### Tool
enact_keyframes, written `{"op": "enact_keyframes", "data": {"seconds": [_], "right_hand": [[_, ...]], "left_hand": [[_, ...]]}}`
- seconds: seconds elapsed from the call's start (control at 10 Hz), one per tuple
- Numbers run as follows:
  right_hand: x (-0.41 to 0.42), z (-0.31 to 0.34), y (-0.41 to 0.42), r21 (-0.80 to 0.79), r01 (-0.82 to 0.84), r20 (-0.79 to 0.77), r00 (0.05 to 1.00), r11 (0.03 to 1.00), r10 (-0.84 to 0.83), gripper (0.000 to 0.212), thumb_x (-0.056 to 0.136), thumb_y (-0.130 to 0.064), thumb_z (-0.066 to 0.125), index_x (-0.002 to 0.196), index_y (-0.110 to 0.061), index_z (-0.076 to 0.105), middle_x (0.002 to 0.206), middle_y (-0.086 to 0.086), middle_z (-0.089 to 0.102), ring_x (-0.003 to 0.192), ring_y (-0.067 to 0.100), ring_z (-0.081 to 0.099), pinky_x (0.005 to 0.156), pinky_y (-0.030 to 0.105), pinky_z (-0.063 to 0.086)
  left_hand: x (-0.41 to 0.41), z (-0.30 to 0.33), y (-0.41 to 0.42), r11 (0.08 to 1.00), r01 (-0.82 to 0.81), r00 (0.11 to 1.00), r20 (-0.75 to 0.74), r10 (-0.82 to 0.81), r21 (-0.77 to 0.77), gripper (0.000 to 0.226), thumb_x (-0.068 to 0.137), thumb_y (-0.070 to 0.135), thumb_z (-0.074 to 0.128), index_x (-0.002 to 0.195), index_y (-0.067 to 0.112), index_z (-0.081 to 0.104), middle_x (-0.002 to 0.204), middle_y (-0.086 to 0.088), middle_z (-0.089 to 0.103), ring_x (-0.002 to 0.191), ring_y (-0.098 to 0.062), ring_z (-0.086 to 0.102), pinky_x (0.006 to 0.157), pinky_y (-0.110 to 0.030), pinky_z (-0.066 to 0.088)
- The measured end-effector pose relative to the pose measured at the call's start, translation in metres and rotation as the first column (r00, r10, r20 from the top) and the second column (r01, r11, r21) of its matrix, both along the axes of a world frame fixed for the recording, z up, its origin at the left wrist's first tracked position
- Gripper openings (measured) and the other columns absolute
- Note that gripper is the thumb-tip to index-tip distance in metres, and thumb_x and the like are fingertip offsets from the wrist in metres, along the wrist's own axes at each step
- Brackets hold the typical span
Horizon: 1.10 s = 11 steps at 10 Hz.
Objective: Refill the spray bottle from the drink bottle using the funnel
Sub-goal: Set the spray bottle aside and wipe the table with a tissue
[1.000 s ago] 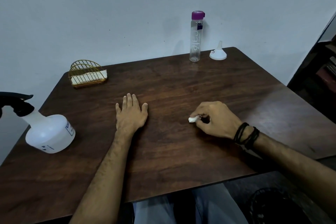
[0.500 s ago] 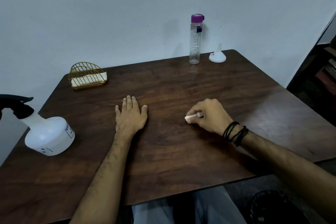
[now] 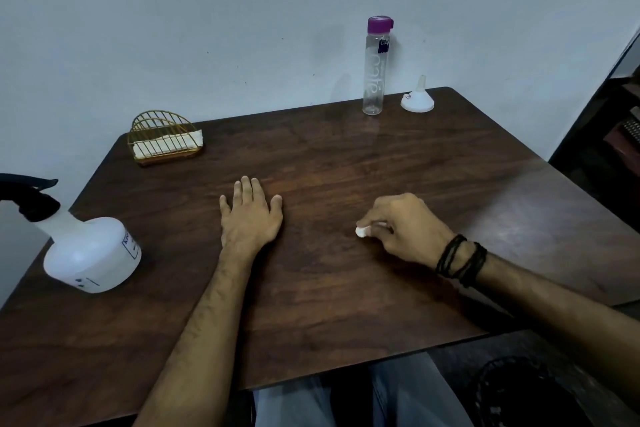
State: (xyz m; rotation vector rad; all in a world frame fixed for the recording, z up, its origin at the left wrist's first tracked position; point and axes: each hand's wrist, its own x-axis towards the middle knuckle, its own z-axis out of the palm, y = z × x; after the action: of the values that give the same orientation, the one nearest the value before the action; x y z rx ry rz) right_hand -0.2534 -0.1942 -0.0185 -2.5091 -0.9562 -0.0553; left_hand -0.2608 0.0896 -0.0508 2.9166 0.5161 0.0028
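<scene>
The bench (image 3: 346,166) is filling most of the frame, dark wood running from the lower left to the right edge. The sprayer (image 3: 91,253) is standing at the left edge, white body, black trigger head on, close to the bench's side. The left hand (image 3: 251,215) is lying flat at centre, grip spread and holding nothing. The right hand (image 3: 405,229) is resting right of centre, its grip pinching a small white wad (image 3: 362,231) against the wood; what the wad is, I cannot tell. A wire holder (image 3: 164,137) is sitting in the upper left. The bottle (image 3: 375,66) is standing capped at the top, right of centre, by the wall, with the funnel (image 3: 417,99) just beside it, mouth down.

Nothing of the refill is looking started. Risks from here: the sprayer is sitting so near the edge that a careless reach could be knocking it off; the tall, thin bottle could be tipping if grabbed high; pouring fast could be flooding the funnel.
</scene>
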Motion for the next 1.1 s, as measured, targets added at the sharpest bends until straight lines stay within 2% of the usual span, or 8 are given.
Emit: {"op": "enact_keyframes", "data": {"seconds": [0.1,0.2,0.3,0.5,0.7,0.8,1.0,1.1], "right_hand": [[0.021,0.007,0.011,0.068,0.099,-0.018,0.995,0.993,-0.098,0.010,0.089,-0.032,0.073,0.093,-0.026,0.080,0.087,-0.012,0.070,0.077,0.004,0.061,0.079,0.030,0.054],[0.045,0.010,0.031,0.074,0.168,-0.042,0.985,0.983,-0.165,0.012,0.089,-0.032,0.073,0.096,-0.025,0.080,0.081,-0.015,0.060,0.080,0.007,0.060,0.078,0.025,0.049],[0.042,0.010,0.052,0.055,0.122,-0.049,0.992,0.991,-0.120,0.018,0.092,-0.035,0.069,0.102,-0.025,0.080,0.093,-0.010,0.066,0.095,0.013,0.065,0.081,0.021,0.041],[-0.005,0.002,0.056,0.008,-0.164,-0.045,0.985,0.986,0.164,0.019,0.094,-0.037,0.065,0.100,-0.026,0.079,0.093,-0.008,0.065,0.088,0.010,0.062,0.080,0.030,0.049],[0.066,0.013,0.072,0.010,0.128,-0.053,0.990,0.992,-0.127,0.016,0.090,-0.035,0.072,0.098,-0.023,0.080,0.096,-0.006,0.069,0.098,0.017,0.065,0.083,0.021,0.040],[0.066,0.013,0.096,0.016,0.138,-0.072,0.988,0.990,-0.136,0.016,0.090,-0.034,0.072,0.098,-0.023,0.080,0.102,-0.005,0.072,0.101,0.016,0.066,0.081,0.019,0.038],[0.034,0.005,0.100,-0.020,-0.071,-0.065,0.995,0.997,0.070,0.014,0.089,-0.036,0.072,0.095,-0.025,0.080,0.089,-0.011,0.065,0.088,0.010,0.063,0.074,0.023,0.045],[0.069,0.011,0.101,-0.018,0.074,-0.074,0.994,0.997,-0.075,0.013,0.085,-0.039,0.077,0.090,-0.027,0.080,0.092,-0.010,0.073,0.088,0.010,0.067,0.077,0.024,0.052]], "left_hand": [[0.000,0.000,0.000,1.000,0.004,1.000,-0.002,-0.004,0.000,0.072,0.104,0.051,0.017,0.159,0.007,0.006,0.168,-0.009,0.000,0.155,-0.022,-0.003,0.124,-0.049,-0.003],[-0.001,0.000,0.000,1.000,0.006,1.000,0.005,-0.006,0.001,0.072,0.104,0.051,0.017,0.160,0.007,0.006,0.168,-0.009,0.001,0.155,-0.022,-0.003,0.124,-0.050,-0.002],[-0.001,0.000,0.001,1.000,0.007,1.000,0.005,-0.007,0.003,0.072,0.104,0.052,0.017,0.160,0.008,0.006,0.168,-0.009,0.001,0.155,-0.022,-0.003,0.124,-0.049,-0.002],[-0.001,-0.002,0.001,1.000,0.011,1.000,0.026,-0.011,0.001,0.071,0.104,0.051,0.018,0.159,0.008,0.007,0.168,-0.009,0.001,0.155,-0.022,-0.003,0.124,-0.049,-0.002],[-0.001,-0.001,0.000,1.000,0.009,1.000,0.017,-0.009,-0.002,0.071,0.104,0.051,0.017,0.159,0.007,0.007,0.168,-0.009,0.001,0.155,-0.022,-0.003,0.124,-0.049,-0.002],[-0.001,0.000,0.000,1.000,0.009,1.000,0.016,-0.009,-0.006,0.071,0.104,0.051,0.017,0.159,0.008,0.006,0.168,-0.009,0.000,0.155,-0.022,-0.004,0.124,-0.049,-0.003],[-0.001,0.001,0.000,1.000,0.012,1.000,0.013,-0.012,-0.009,0.068,0.105,0.048,0.016,0.159,0.008,0.005,0.168,-0.009,-0.001,0.155,-0.021,-0.005,0.124,-0.048,-0.004],[-0.001,0.000,-0.001,1.000,0.009,1.000,0.014,-0.009,-0.009,0.069,0.105,0.048,0.016,0.159,0.008,0.005,0.168,-0.009,-0.001,0.155,-0.021,-0.005,0.124,-0.049,-0.004]]}}
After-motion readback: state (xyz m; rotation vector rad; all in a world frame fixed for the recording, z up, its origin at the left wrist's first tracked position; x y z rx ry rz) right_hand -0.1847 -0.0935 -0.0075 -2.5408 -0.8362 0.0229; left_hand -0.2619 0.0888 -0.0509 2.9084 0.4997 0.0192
